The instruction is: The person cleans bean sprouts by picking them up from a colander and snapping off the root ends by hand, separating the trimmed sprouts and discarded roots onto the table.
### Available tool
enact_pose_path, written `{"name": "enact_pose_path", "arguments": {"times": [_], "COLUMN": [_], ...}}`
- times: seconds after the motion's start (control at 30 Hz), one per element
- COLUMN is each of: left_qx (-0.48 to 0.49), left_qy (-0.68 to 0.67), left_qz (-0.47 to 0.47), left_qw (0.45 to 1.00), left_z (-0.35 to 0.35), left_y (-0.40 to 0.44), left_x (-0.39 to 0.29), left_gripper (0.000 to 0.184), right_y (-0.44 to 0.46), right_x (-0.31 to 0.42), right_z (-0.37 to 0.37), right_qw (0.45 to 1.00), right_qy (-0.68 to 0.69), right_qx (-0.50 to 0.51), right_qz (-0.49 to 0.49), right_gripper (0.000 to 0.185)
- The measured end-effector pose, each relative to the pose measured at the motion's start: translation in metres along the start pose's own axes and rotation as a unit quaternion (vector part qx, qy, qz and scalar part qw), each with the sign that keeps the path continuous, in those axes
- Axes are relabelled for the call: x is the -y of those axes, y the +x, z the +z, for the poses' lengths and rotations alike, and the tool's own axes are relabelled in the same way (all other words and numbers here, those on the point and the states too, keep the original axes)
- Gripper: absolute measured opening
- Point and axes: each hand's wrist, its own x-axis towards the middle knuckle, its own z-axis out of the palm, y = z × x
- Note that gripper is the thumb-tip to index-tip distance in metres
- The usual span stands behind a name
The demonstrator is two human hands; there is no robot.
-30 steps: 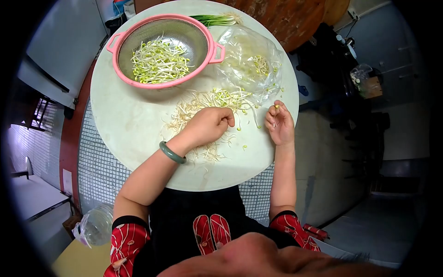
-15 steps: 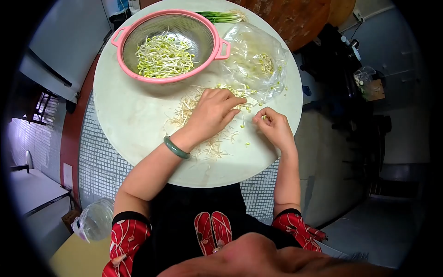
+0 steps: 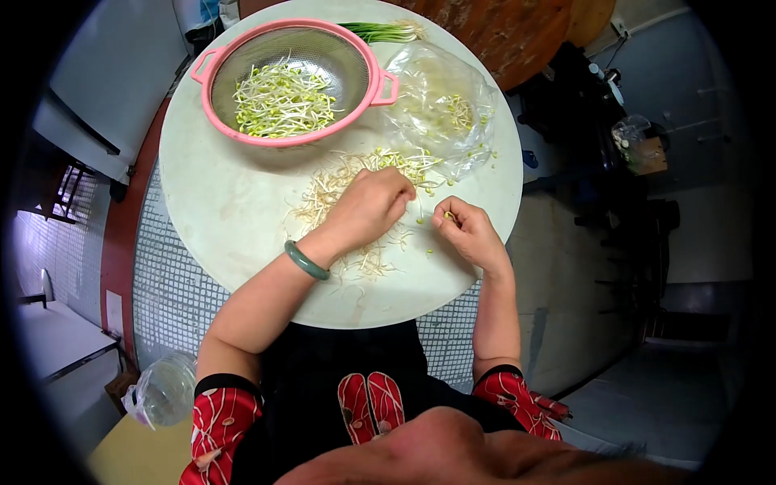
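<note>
My left hand (image 3: 373,202), a green bangle on its wrist, is closed in a pinch over the right side of a pile of thin brown roots (image 3: 319,192). What its fingertips hold is too small to make out. Just to the right, my right hand (image 3: 471,234) is closed, with a bean sprout's yellow-green head (image 3: 449,216) showing between thumb and fingers. Beyond my left hand lie loose bean sprouts (image 3: 414,164) on the table. A pink-rimmed mesh colander (image 3: 339,131) holds a heap of bean sprouts (image 3: 283,101).
A clear plastic bag (image 3: 416,89) with some sprouts inside lies right of the colander. Spring onions (image 3: 380,32) lie at the far edge of the round white table (image 3: 218,202). A large clear plastic bottle (image 3: 168,388) stands at lower left.
My left hand's fingers have drawn from outstretched into a pinch. My right hand has shifted slightly left, and the sprout head in it now shows more plainly.
</note>
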Motion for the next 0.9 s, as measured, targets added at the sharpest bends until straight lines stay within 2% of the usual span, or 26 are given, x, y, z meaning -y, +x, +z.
{"name": "enact_pose_path", "arguments": {"times": [0.07, 0.17, 0.27, 0.3, 0.37, 0.43, 0.53, 0.6, 0.7, 0.73, 0.77, 0.83, 0.87, 0.9], "left_qx": [-0.029, 0.026, 0.113, 0.107, 0.094, 0.112, 0.172, 0.204, 0.075, 0.092, 0.106, 0.121, 0.12, 0.121], "left_qy": [-0.022, -0.042, 0.086, 0.049, -0.023, -0.003, 0.045, 0.074, 0.008, 0.011, 0.015, 0.025, 0.032, 0.038], "left_qz": [-0.044, -0.038, 0.016, 0.019, 0.021, 0.013, 0.008, 0.027, 0.064, 0.053, 0.044, 0.044, 0.055, 0.065], "left_qw": [0.998, 0.998, 0.99, 0.993, 0.995, 0.994, 0.984, 0.976, 0.995, 0.994, 0.993, 0.991, 0.991, 0.99], "left_z": [-0.001, -0.011, -0.01, -0.008, -0.004, -0.005, -0.012, -0.014, -0.005, -0.005, -0.005, -0.006, -0.008, -0.009], "left_y": [0.001, 0.004, 0.001, 0.002, 0.002, 0.0, 0.002, 0.005, 0.001, -0.001, 0.0, 0.001, 0.002, 0.002], "left_x": [0.001, 0.001, 0.002, 0.0, -0.005, -0.003, -0.004, -0.004, -0.002, -0.001, 0.0, 0.0, -0.001, -0.002], "left_gripper": [0.007, 0.008, 0.008, 0.009, 0.012, 0.012, 0.011, 0.011, 0.011, 0.011, 0.011, 0.011, 0.012, 0.012], "right_y": [0.001, 0.005, 0.025, 0.03, 0.04, 0.048, 0.053, 0.056, 0.064, 0.067, 0.071, 0.077, 0.075, 0.076], "right_x": [-0.012, -0.008, -0.038, -0.041, -0.047, -0.049, -0.047, -0.044, -0.045, -0.046, -0.045, -0.031, -0.017, -0.012], "right_z": [-0.003, -0.017, -0.046, -0.053, -0.057, -0.058, -0.054, -0.05, -0.047, -0.045, -0.041, -0.021, -0.02, -0.018], "right_qw": [0.999, 0.977, 0.935, 0.919, 0.938, 0.959, 0.961, 0.962, 0.969, 0.972, 0.989, 0.982, 0.979, 0.97], "right_qy": [0.044, 0.204, 0.341, 0.378, 0.322, 0.247, 0.257, 0.249, 0.226, 0.217, 0.118, -0.083, -0.161, -0.205], "right_qx": [0.016, -0.008, -0.014, -0.006, -0.055, -0.083, -0.075, -0.084, -0.071, -0.061, -0.089, -0.143, -0.116, -0.116], "right_qz": [-0.012, 0.068, 0.099, 0.107, 0.118, 0.113, 0.068, 0.08, 0.073, 0.067, 0.014, -0.091, -0.05, -0.06], "right_gripper": [0.013, 0.014, 0.016, 0.017, 0.016, 0.017, 0.02, 0.024, 0.028, 0.029, 0.026, 0.024, 0.024, 0.022]}}
